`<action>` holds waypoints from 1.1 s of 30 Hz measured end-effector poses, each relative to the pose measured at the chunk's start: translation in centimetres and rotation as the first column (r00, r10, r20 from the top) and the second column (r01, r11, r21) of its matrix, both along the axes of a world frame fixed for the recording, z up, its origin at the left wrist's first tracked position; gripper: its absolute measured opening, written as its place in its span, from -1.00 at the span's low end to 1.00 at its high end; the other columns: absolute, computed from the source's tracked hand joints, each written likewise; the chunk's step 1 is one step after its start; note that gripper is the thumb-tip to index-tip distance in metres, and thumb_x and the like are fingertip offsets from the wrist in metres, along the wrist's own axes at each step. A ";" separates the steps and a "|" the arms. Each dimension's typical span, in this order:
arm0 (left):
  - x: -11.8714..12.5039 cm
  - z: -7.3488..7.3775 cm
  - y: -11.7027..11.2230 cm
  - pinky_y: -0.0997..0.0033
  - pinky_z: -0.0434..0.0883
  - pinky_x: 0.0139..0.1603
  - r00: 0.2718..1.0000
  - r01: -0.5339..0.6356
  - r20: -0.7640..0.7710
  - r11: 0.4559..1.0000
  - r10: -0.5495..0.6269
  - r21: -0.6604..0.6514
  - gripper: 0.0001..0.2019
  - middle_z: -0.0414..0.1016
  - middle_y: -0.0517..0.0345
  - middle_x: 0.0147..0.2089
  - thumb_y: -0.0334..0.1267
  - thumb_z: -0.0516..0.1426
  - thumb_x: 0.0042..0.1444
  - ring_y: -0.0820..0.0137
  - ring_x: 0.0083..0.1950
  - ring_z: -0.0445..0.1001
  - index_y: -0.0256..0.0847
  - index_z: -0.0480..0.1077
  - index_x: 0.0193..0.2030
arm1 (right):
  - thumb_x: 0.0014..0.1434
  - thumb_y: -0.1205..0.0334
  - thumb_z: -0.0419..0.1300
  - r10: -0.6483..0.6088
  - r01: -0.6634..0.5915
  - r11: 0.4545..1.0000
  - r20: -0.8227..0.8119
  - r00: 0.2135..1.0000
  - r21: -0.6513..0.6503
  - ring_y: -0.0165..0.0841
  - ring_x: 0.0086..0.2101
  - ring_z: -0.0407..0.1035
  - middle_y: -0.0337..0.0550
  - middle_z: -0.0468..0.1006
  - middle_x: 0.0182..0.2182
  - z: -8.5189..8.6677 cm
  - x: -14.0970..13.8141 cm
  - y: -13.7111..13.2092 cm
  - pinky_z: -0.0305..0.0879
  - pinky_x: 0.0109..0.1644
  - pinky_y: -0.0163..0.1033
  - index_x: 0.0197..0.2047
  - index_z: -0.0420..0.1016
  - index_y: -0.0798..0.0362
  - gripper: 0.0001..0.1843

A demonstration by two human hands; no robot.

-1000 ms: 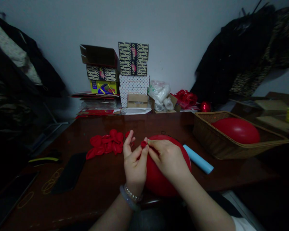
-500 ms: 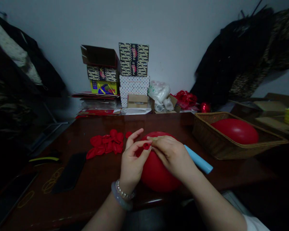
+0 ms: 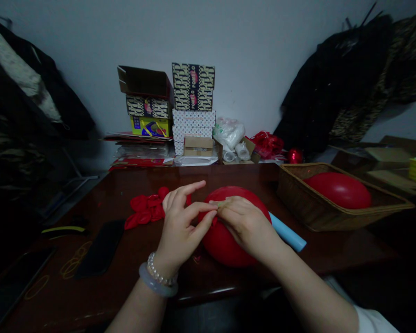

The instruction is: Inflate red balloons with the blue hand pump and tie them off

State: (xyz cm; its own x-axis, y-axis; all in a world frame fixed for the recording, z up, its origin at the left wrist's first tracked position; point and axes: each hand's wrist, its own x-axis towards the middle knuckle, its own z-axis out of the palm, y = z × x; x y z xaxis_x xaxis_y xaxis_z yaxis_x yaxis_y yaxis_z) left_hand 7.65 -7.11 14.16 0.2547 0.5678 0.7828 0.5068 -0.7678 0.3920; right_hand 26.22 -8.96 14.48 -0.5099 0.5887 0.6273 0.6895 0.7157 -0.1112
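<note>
An inflated red balloon (image 3: 239,252) rests on the table in front of me, its neck end turned up toward my hands. My right hand (image 3: 246,222) lies over its upper side, fingers pinched together at the neck. My left hand (image 3: 182,219), with a beaded bracelet and a pale bangle at the wrist, brings thumb and forefinger together beside the right fingertips. What sits in that left pinch is too small to make out; its other fingers are spread. A bit of red rubber shows just below the fingertips. Flat red balloons (image 3: 147,208) lie in a pile left of my hand.
A light blue tube (image 3: 287,232) lies right of the balloon. Further right, a wicker basket (image 3: 308,217) holds another inflated red balloon (image 3: 339,189). Rubber bands (image 3: 71,267) and a dark phone-like slab (image 3: 100,247) are at left. Stacked boxes (image 3: 193,88) stand at the back.
My left hand has shifted slightly left and turned, and the red balloon mouth seen between its fingers now shows below them. The right hand stays at the neck; the balloon has tilted up slightly.
</note>
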 end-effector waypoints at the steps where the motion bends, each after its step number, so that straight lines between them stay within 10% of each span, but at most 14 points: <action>1: -0.1 0.2 0.0 -0.02 0.10 0.24 0.999 -0.004 -0.052 0.999 0.006 0.035 -0.86 0.31 0.15 0.23 -0.32 0.20 0.10 0.19 0.19 0.27 0.00 0.53 -0.21 | 0.27 0.38 0.06 0.024 -0.024 1.000 0.010 1.000 -0.003 -0.31 -0.03 0.41 -0.06 0.56 -0.05 0.0 0.0 -0.1 0.28 0.14 -0.09 -0.05 0.46 0.07 -0.77; 13: -1.3 0.3 0.0 -0.07 0.03 0.28 0.925 0.126 -0.377 0.974 -0.047 0.187 -0.87 0.28 0.15 0.28 -0.35 0.18 0.09 0.18 0.24 0.21 -0.05 0.50 -0.24 | 0.29 0.39 0.04 0.183 -0.171 0.981 0.135 0.974 -0.091 -0.40 0.00 0.40 -0.18 0.58 -0.08 -0.1 0.9 -0.5 -0.05 0.36 0.01 -0.04 0.46 0.01 -0.75; 20: -0.2 -0.4 -0.4 -0.06 0.00 0.31 0.881 0.202 -0.442 0.979 -0.170 0.028 -0.88 0.19 0.10 0.33 -0.45 0.14 -0.08 0.13 0.28 0.15 -0.16 0.41 -0.39 | 0.30 0.34 0.05 0.220 -0.217 0.972 0.032 0.975 -0.089 -0.40 0.02 0.39 -0.18 0.57 -0.06 0.1 2.8 0.0 -0.03 0.34 0.04 -0.03 0.44 -0.03 -0.77; 33: 0.0 -2.3 1.3 0.13 0.31 0.04 0.965 0.246 -0.072 0.965 -0.252 -0.089 -0.88 0.51 0.06 -0.13 -0.38 0.12 0.11 0.30 -0.09 0.42 -0.18 0.30 -0.45 | 0.27 0.31 0.10 0.308 -0.372 0.919 -0.352 0.884 -0.128 -0.33 -0.02 0.40 -0.14 0.60 -0.14 -1.6 4.0 1.2 0.31 0.09 -0.06 -0.12 0.51 -0.03 -0.81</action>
